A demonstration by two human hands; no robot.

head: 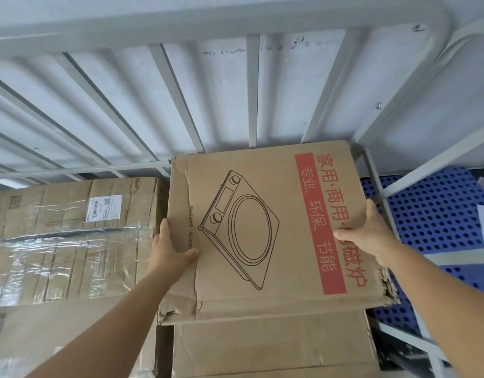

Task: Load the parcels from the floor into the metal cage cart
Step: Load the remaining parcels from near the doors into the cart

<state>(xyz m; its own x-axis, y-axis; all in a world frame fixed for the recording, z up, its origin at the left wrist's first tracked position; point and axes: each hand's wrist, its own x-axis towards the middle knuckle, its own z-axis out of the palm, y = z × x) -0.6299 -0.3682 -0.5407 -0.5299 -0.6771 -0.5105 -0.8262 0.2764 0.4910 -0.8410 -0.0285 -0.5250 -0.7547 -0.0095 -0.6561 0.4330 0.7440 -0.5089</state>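
Head view: the induction-cooker box [265, 230] lies flat atop a carton stack inside the cage cart [251, 91], at about 5 o'clock. Stiff but torn at its corners and probably light, so side edges are safest. Left hand [169, 246] and right hand [369, 227] clasp opposite edges, thumbs on top.

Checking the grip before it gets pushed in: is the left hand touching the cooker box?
Touching. The head view shows the left hand gripping the cooker box at its left edge, thumb on top.
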